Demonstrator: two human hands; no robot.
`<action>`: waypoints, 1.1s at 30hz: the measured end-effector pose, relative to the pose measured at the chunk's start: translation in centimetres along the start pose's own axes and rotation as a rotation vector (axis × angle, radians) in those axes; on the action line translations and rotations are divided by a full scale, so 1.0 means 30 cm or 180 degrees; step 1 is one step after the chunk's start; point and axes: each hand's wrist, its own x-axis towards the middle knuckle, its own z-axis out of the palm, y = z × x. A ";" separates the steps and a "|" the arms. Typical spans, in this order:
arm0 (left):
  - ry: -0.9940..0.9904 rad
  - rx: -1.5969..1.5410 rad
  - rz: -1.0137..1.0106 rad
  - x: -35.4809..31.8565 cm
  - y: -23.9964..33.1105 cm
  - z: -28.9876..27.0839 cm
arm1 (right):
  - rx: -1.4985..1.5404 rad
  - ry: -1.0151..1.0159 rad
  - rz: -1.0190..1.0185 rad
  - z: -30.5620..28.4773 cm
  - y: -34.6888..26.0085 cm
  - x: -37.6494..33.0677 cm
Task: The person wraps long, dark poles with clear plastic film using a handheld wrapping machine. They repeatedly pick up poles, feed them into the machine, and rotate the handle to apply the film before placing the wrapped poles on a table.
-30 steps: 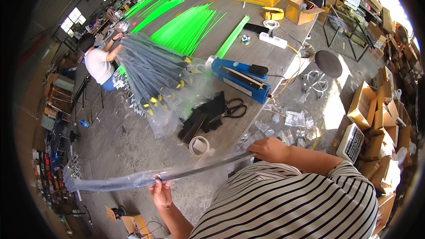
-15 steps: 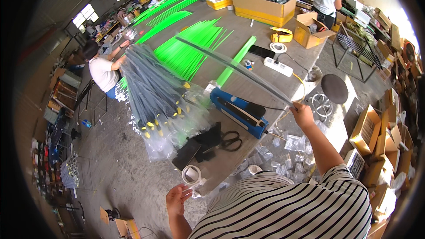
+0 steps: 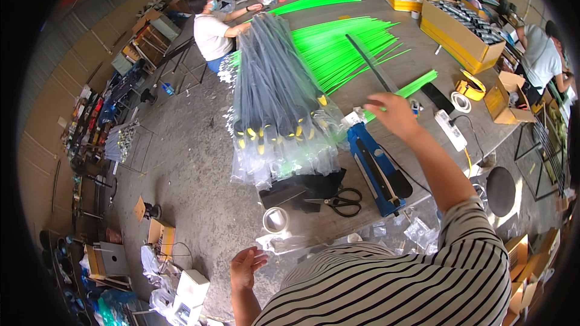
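Observation:
My right hand (image 3: 394,116) reaches over the table, fingers bent loosely and apart. Beyond it stretches a long, dark strip in a clear sleeve (image 3: 370,61); hand and forearm hide its nearer part, and I cannot tell whether they touch. Below that hand stands a blue impulse sealer (image 3: 376,168), beside a bundle of green rods (image 3: 417,84). My left hand (image 3: 246,265) hovers near the table's corner, fingers half curled and apart, with nothing visible in it. A roll of white tape (image 3: 276,221) and black-handled scissors (image 3: 345,203) lie nearest to it.
A heap of grey pieces with yellow tips in clear bags (image 3: 281,96) covers the table's left edge. Farther off lie green rods (image 3: 338,45) and a carton of dark parts (image 3: 459,36). A power strip (image 3: 450,130) sits right. Other people work around the table.
My right hand has moved forward and left from the strip's near end, and its fingers have loosened. The view has turned left. My left hand stays low beside the table's corner.

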 end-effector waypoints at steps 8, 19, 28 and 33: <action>0.0763 0.0037 0.0122 -0.199 -0.088 -0.096 | -0.1243 -0.1394 0.0538 0.754 -0.225 0.293; 0.1022 -0.0876 -0.0209 -0.296 -0.412 -0.497 | 0.1714 -0.1578 0.2317 0.756 -0.180 0.404; 0.0154 -0.0451 0.0071 0.069 -0.166 -0.510 | 0.0822 -0.0925 0.0436 0.245 -0.554 -0.112; -0.0182 -0.0171 0.0924 0.282 0.157 -0.374 | 0.0439 -0.1027 0.0584 0.051 -0.819 -0.461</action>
